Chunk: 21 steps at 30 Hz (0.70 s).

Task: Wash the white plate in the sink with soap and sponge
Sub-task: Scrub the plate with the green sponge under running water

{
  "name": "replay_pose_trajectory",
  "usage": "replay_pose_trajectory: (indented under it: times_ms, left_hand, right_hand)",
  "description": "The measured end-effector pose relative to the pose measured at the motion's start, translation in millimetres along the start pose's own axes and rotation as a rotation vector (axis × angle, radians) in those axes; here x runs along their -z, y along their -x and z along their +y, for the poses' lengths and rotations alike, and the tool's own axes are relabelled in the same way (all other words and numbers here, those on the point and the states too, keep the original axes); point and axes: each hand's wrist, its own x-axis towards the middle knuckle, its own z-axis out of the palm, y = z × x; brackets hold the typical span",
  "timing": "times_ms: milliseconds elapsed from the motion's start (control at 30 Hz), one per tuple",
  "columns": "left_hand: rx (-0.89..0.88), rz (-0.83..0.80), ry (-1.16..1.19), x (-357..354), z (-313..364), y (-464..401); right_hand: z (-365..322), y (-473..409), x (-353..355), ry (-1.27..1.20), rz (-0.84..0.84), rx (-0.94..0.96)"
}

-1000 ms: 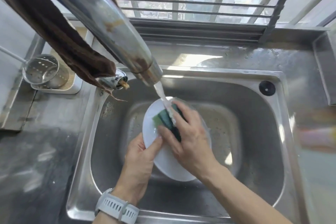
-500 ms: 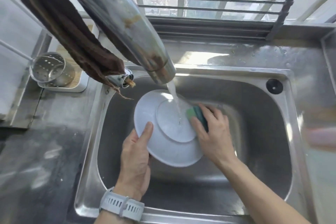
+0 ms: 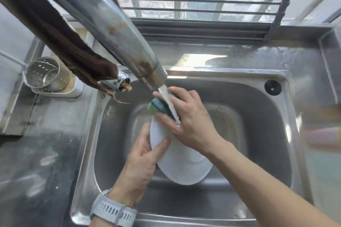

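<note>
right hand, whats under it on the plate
A green sponge, gripped by the right hand against the white plate's upper edge, under the tap stream. The hand covers most of the sponge and that part of the plate.

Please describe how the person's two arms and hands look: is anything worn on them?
Both forearms are bare, no sleeves or gloves show. The left hand has a light grey watch strap with rows of slots at its wrist. The right hand shows no ring, band or watch.

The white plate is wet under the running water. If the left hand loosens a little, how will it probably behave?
The white plate looks glossy and wet, so it would likely slip. It stands tilted, gripped only at its edge by the left hand, so it may tip into the sink. It seems rigid, possibly breakable.
</note>
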Motion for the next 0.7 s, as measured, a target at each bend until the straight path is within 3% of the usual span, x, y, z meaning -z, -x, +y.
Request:
replay_pose_trajectory:
  times_ms: [100, 167, 300, 533, 700]
  left_hand:
    - [0.018, -0.029, -0.007, 6.4, 0.4, 9.3]
    - [0.019, -0.011, -0.020, 9.8, -1.5, 13.9]
    - [0.053, -0.010, 0.028, 17.3, -5.9, 18.1]
    - [0.100, 0.068, 0.057, 24.2, 9.7, 2.8]
    - [0.171, 0.054, 0.051, 39.0, 23.3, -1.5]
  right_hand:
    - [25.1, -8.0, 4.0, -0.164, 0.106, -0.322]
    - [41.1, -2.6, 3.9, -0.247, 0.067, -0.523]
    - [52.7, 8.1, 7.4, -0.373, 0.006, -0.640]
    - [8.2, -1.5, 28.3, -0.195, 0.137, -0.202]
    - [-6.0, -10.1, 42.8, -0.077, 0.103, 0.026]
